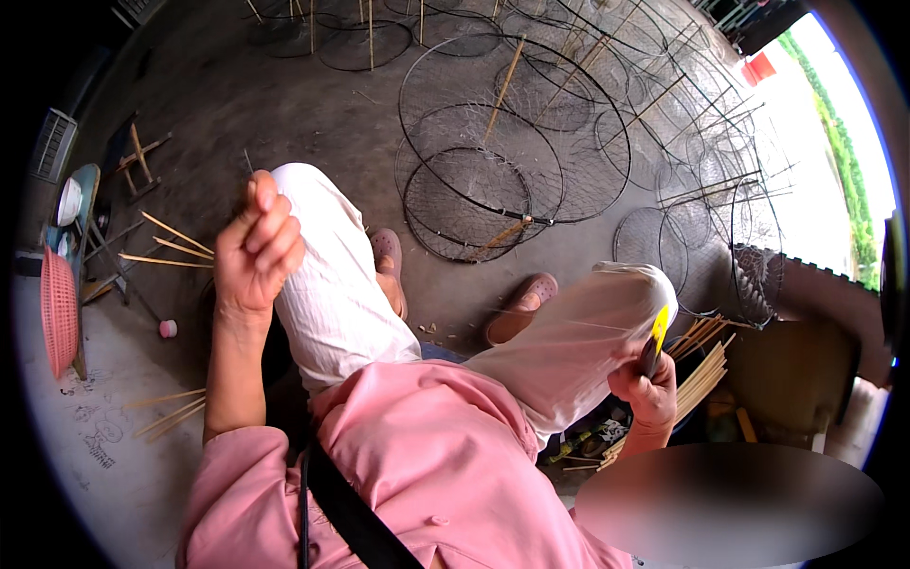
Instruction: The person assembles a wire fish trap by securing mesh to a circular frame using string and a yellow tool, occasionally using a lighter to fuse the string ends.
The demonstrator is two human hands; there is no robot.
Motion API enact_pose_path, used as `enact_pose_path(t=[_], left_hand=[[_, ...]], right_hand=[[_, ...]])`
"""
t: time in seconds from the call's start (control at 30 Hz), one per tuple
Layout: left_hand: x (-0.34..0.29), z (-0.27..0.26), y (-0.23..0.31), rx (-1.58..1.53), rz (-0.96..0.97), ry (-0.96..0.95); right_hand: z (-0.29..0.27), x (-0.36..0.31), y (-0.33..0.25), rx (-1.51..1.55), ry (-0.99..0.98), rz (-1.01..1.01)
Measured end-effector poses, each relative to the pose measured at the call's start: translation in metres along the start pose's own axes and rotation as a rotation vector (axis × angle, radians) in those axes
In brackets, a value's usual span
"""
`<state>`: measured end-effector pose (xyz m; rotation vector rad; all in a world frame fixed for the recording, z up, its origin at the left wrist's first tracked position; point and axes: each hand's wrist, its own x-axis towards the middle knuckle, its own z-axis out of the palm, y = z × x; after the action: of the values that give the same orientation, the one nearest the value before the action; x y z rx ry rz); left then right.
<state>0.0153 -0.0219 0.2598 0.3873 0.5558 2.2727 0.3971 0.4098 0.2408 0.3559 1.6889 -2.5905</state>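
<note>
My left hand (258,242) is raised beside my left knee, fingers closed in a pinch. A thin dark needle-like piece (247,159) sticks up from its fingertips; its lower part is hidden. Over my right thigh, my right hand (648,391) is closed round a tool with a yellow part (661,325) and a dark part below; I cannot make out its kind. Close to that hand lies a bundle of thin bamboo sticks (703,384). More bamboo sticks (180,248) show behind my left wrist.
Hooped net cages (517,213), some with bamboo sticks across them, stand on the concrete floor (284,104) ahead and to the right. A pink basket (59,313) and small wooden stool (140,156) are at left. A blurred oval covers the lower right.
</note>
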Motion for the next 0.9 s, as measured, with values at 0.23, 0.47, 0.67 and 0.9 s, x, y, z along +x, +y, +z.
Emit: enact_pose_path(t=[0.23, 0.47, 0.67, 0.9], left_hand=[[0.026, -0.001, 0.035, 0.964, 0.213, 0.224], [0.035, -0.023, 0.035, 2.223, 0.726, 0.097], [0.062, -0.038, 0.130, 2.395, 0.866, 0.328], [0.060, -0.057, 0.213, 2.401, 0.972, 0.514]], right_hand=[[0.007, 0.002, -0.017, -0.550, -0.154, 0.084], [0.018, 0.014, -0.040, 0.175, 0.331, -0.597], [0.081, -0.027, -0.057, -0.381, -0.002, -0.386], [0.024, -0.090, -0.089, -1.219, -0.004, 0.102]])
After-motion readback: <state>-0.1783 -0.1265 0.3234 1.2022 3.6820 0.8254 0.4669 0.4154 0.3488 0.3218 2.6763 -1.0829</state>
